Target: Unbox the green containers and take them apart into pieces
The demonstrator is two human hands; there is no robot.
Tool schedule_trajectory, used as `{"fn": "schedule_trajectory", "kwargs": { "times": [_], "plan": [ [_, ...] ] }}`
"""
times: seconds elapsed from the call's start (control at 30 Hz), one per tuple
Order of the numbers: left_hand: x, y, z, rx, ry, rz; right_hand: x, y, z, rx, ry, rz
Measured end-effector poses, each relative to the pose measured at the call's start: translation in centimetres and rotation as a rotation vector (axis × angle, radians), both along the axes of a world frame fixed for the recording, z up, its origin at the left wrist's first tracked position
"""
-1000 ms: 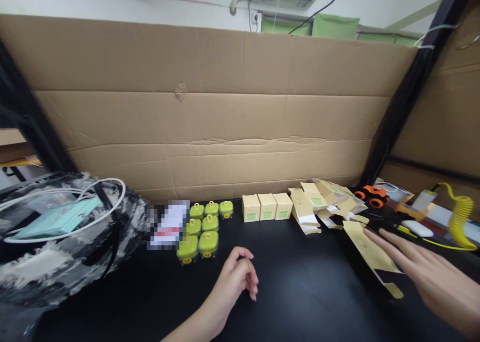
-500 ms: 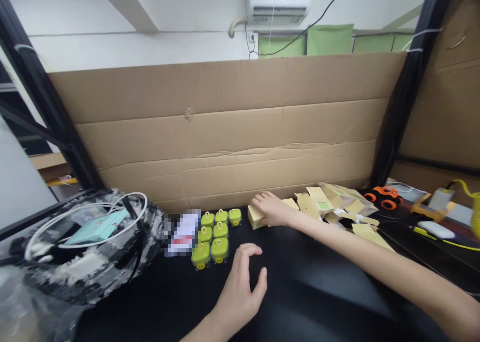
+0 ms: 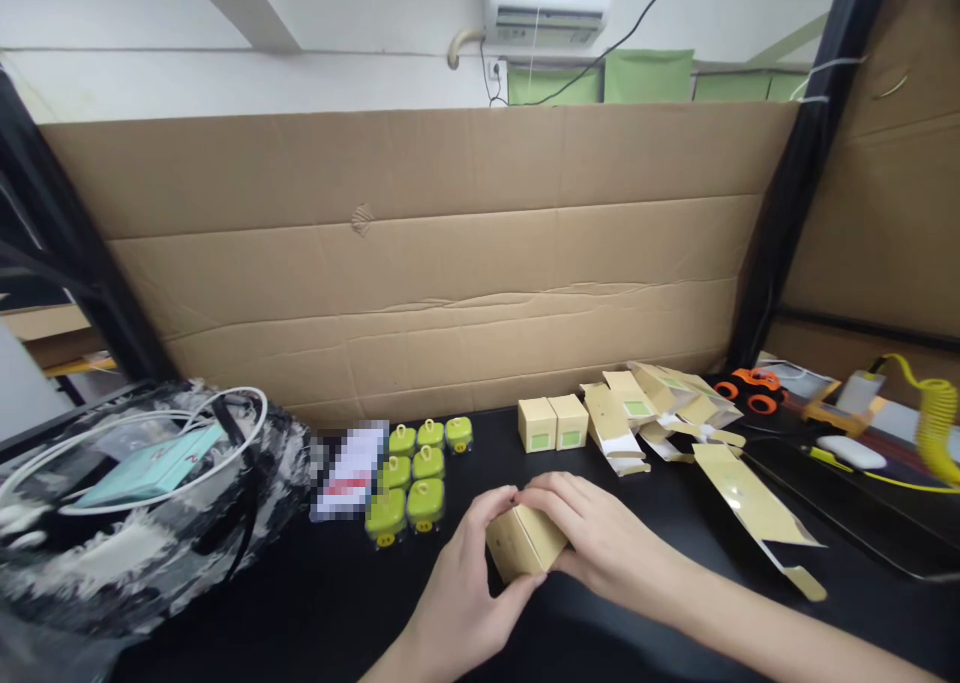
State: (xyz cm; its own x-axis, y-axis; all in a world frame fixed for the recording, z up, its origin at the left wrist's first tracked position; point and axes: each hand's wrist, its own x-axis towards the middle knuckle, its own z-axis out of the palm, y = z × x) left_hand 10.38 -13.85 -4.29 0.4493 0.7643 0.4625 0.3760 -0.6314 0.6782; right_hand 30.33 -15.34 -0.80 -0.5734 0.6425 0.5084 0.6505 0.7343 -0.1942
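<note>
- Cardboard panel (image 3: 450, 183): upright, forming the back wall.
- Surface (image 3: 285, 603): black, carrying all the items below.
- Opened cartons (image 3: 750, 498): one lies unfolded at the right, near a loose heap of others; their unpacking appears done.
- Left hand (image 3: 461, 593): grip closed around the near-left side of the held box, thumb at its lower edge.
- Right hand (image 3: 607, 538): grip closed on the box's opposite side, fingers over the top.
- Held box (image 3: 521, 545): tilted between both hands, in front of the closed boxes; no raised flap shows, so its opening seems not yet done.
- Closed boxes (image 3: 537, 428): two, side by side, apparently left to open.
- Containers (image 3: 426, 503): seven, green-lidded, grouped at the left, presumably the unpacked contents.
</note>
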Motion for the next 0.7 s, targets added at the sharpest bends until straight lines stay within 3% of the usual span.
{"fn": "schedule_trajectory", "kwargs": {
  "times": [0.17, 0.3, 0.43, 0.53, 0.6, 0.7],
  "plan": [
    [-0.3, -0.1, -0.1, 0.081, 0.035, -0.013, 0.1, -0.2, -1.3, 0.271, 0.003, -0.042],
    [-0.2, 0.2, 0.4, -0.018, -0.007, 0.004, 0.8, 0.4, -1.5, 0.404, 0.105, -0.026],
    [0.2, 0.0, 1.4, -0.131, 0.034, -0.102, 1.7, 0.5, -0.8, 0.167, 0.154, 0.215],
    [0.5, -0.2, 1.7, -0.185, -0.022, -0.123, 1.9, -0.1, -0.3, 0.085, 0.271, 0.394],
    [0.5, -0.2, 1.5, -0.218, -0.066, -0.147, 1.7, -0.6, 0.2, -0.079, 0.389, 0.397],
    [0.5, -0.2, 0.7, -0.277, -0.042, -0.235, 1.2, -0.6, 1.3, -0.307, 0.417, 0.249]
  ]
}}
